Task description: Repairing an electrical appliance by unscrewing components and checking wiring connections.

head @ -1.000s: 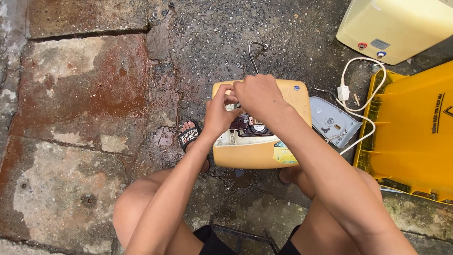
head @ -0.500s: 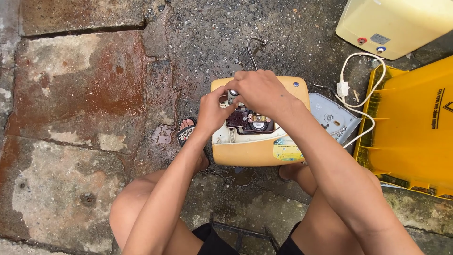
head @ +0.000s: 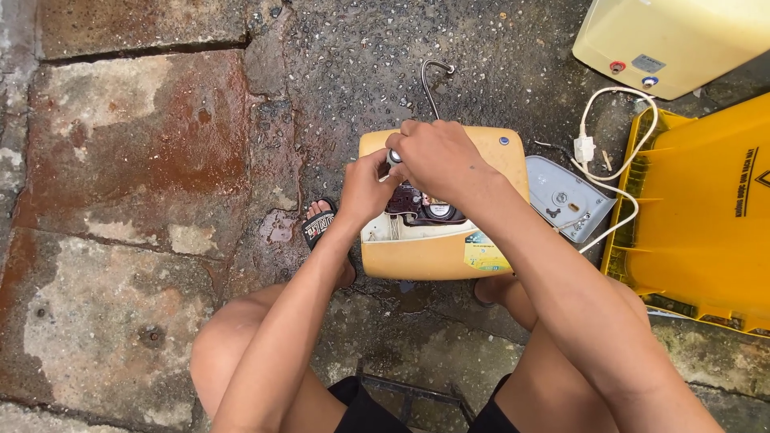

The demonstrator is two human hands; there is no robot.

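Observation:
A yellowed box-shaped water heater (head: 433,255) lies on the wet pavement between my feet, its cover off and dark inner parts (head: 425,207) showing. My left hand (head: 365,189) pinches a small grey metal part (head: 395,157) at the upper left of the opening. My right hand (head: 437,158) is curled over the same spot, fingers closed around that part; what it grips underneath is hidden.
The grey removed cover (head: 565,199) lies to the right of the heater. A white cord with plug (head: 584,147) trails over a yellow plastic bin (head: 706,216). A second cream heater (head: 674,40) sits at the top right. A bent metal hook (head: 433,76) lies beyond.
Both hands have stayed on the heater's open top, shifting slightly together toward its upper left corner. The heater has not moved.

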